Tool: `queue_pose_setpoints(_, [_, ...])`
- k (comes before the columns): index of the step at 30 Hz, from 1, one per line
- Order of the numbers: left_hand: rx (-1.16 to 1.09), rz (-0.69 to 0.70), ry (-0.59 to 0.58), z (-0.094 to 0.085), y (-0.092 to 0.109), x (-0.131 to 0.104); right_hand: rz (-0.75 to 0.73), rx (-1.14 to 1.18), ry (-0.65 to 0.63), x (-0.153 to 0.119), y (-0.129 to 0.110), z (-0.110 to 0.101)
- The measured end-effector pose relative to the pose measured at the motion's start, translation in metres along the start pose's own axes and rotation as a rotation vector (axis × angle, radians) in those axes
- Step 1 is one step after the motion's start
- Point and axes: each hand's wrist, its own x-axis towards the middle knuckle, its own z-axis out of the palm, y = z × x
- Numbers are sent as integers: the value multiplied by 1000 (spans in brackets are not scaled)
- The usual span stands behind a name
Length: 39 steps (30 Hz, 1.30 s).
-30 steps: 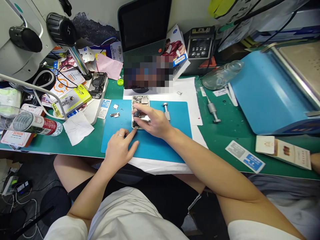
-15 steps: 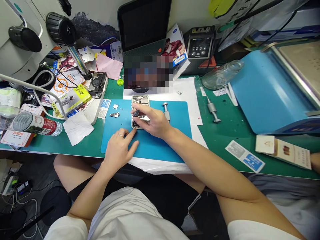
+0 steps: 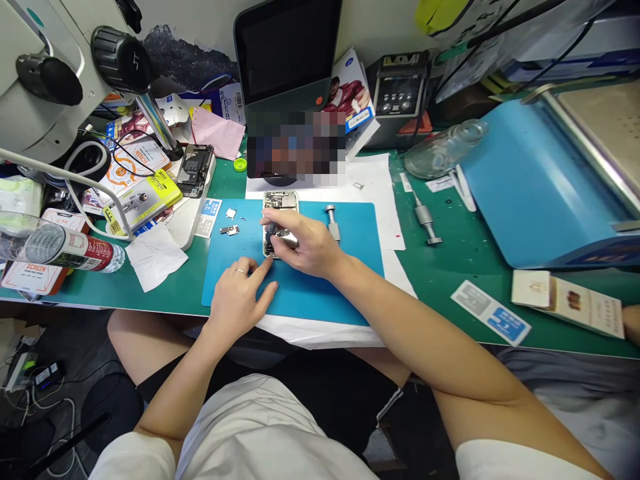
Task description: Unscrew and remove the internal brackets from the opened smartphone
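Note:
An opened phone (image 3: 289,199) lies upright on the blue mat (image 3: 305,293), its inner parts showing. My right hand (image 3: 305,243) is over its lower half, thumb and fingers closed around a small dark screwdriver (image 3: 271,231) that points down into the phone. My left hand (image 3: 241,290) rests on the mat with its fingers apart, the index fingertip at the phone's bottom edge; it holds nothing. Small metal parts (image 3: 230,230) lie on the mat left of the phone. Another screwdriver (image 3: 333,224) lies on the mat, just beyond my right wrist.
A third screwdriver (image 3: 424,217) lies on the green table mat at the right, near a glass jar (image 3: 445,150) and a blue machine (image 3: 540,193). Left are a bottle (image 3: 75,247), boxes and another opened phone (image 3: 195,170). A tablet (image 3: 287,53) stands behind.
The thumb and fingers of my right hand have shifted slightly around the screwdriver. My left hand has stayed in place.

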Motion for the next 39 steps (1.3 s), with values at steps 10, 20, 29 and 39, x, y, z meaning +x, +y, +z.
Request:
queue_pose_setpoints(10, [-9,-4,0,1,-1,0,17,-2,1,-1,1,1])
queue_pose_setpoints(20, [-1,2,11,1,-1,-1,158,92,45,-5,1,4])
queue_pose_setpoints(29, [-3,6,14,2,-1,0,207,142,89,-6,1,5])
queue_pose_setpoints(39, [-56,-33,12,-2,-1,-1,310,341,12,-8,-5,6])
